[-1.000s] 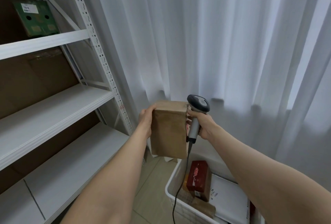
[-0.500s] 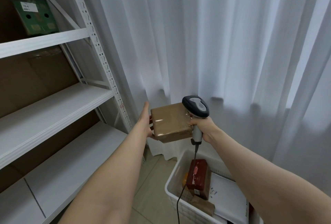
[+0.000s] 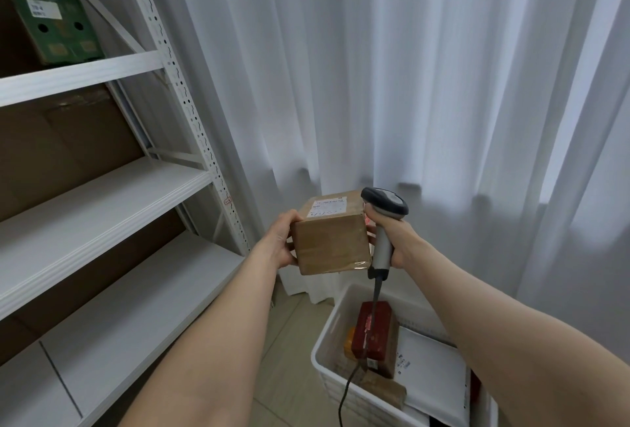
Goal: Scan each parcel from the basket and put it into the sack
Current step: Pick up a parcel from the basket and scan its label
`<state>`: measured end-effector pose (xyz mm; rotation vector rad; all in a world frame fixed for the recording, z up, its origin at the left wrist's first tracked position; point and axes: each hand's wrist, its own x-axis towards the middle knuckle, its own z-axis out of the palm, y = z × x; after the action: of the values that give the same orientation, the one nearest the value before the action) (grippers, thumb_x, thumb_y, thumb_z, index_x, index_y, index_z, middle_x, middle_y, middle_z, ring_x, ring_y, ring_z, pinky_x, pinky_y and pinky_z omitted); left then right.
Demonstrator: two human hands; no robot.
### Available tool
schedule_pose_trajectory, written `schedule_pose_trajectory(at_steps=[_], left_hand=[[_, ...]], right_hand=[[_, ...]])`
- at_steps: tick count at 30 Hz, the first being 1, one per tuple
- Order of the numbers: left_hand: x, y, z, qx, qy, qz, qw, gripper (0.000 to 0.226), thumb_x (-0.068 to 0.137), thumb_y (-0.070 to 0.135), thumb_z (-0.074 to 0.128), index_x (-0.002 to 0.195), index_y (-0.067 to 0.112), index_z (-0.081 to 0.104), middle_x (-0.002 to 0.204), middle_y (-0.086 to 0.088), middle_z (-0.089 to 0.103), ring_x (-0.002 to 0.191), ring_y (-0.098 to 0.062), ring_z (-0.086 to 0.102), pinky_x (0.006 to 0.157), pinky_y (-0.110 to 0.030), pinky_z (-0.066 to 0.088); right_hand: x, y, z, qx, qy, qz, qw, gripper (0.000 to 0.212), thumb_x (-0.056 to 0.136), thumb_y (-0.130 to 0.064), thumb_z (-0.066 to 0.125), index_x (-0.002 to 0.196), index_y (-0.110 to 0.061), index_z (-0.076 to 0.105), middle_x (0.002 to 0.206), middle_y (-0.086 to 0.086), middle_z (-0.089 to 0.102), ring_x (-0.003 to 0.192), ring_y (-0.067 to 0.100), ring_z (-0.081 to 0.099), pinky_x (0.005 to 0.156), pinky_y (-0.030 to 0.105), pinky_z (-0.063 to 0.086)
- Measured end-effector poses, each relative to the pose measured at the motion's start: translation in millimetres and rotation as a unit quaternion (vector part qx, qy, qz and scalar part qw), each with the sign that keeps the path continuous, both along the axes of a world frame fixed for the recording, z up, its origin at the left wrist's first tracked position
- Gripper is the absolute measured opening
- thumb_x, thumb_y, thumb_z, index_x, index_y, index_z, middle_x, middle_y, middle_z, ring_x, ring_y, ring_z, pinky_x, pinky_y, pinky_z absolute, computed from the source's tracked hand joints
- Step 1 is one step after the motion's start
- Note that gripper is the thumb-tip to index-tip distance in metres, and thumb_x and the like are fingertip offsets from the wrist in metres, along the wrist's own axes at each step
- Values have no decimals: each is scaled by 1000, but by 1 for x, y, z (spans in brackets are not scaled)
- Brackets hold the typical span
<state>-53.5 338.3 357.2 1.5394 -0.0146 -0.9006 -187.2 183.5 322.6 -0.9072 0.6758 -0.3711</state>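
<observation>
Standing left, tall white metal shelving [image 3: 102,188]. Low right, white plastic basket [image 3: 328,329]. Above it, brown cardboard parcel [image 3: 330,246], label upward, gripped at left side by left hand [image 3: 278,242]; right hand [image 3: 400,239] curled round grey handheld scanner [image 3: 382,251], just beside parcel.

We have one view only: a wide-angle head camera, facing forward and tilted down along both forearms. The left hand [image 3: 278,242] and right hand [image 3: 397,239], with parcel [image 3: 330,246] and scanner [image 3: 388,205], sit centre frame, fairly near the lens. Shelving [image 3: 102,208] runs along the left, curtain [image 3: 409,85] straight ahead, basket [image 3: 327,327] at the bottom right below the hands.
</observation>
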Motion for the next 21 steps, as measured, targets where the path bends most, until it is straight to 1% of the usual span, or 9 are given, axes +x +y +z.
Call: schedule_pose_trajectory(at_steps=[3,6,8,10,12,14,17,19,21], left_hand=[[0,-2,-4,-20,-5,11,1000,12,76,15,53,88,15,54,92,-5,52,90,-21,50,74,-44,47],[2,-1,-6,-11,7,-4,1000,21,74,30,65,89,17,57,104,-7,58,102,-28,55,90,-53,44],[5,0,-8,-10,24,-1,1000,34,75,45,68,94,18,59,109,-11,61,105,-32,58,92,-57,43],[7,1,-11,-4,32,4,999,35,77,47,67,95,19,58,109,-15,61,105,-34,58,93,-58,43],[7,3,-14,-1,20,4,1000,24,78,38,64,89,18,57,104,-14,60,103,-32,57,93,-55,43],[7,1,-17,-8,-4,4,1000,20,78,33,62,90,18,58,97,-10,60,98,-28,56,89,-50,46],[10,-2,-21,-16,-89,-2,996,43,80,29,63,121,20,54,105,-8,63,88,-20,55,72,-34,47],[11,-1,-22,-15,-123,-22,992,56,79,31,65,131,22,49,112,-9,64,86,-18,57,65,-29,46],[13,-1,-21,-21,-102,-29,994,49,82,36,64,128,21,54,107,-10,69,84,-20,62,63,-30,48]], right_hand=[[1,-1,0,3,-1,10,1000,40,76,-32,80,109,-12,69,94,9,70,76,26,65,63,37,58],[2,-2,-5,5,-12,15,1000,44,72,-31,82,109,-12,69,97,8,72,88,29,65,89,52,55],[1,-1,-5,5,-17,17,1000,37,74,-28,80,106,-13,69,95,7,72,91,29,64,94,52,51],[2,-2,-6,-1,-15,16,1000,33,78,-24,78,107,-13,68,94,6,73,95,31,63,94,50,51],[3,-3,-6,-16,-10,18,1000,34,80,-24,77,110,-13,68,99,8,72,100,32,63,96,51,51],[4,-4,-5,-25,-7,36,999,36,81,-29,77,112,-14,67,102,10,70,96,31,64,89,49,55],[5,1,-3,-6,28,52,998,37,81,-27,78,113,-14,65,100,11,71,83,29,66,68,40,56],[10,4,-8,-19,59,34,997,40,79,-12,77,116,-11,62,105,13,70,85,29,65,69,40,55],[14,8,-11,-36,80,10,996,37,79,-2,73,112,-9,59,108,16,67,89,30,63,73,41,54]])
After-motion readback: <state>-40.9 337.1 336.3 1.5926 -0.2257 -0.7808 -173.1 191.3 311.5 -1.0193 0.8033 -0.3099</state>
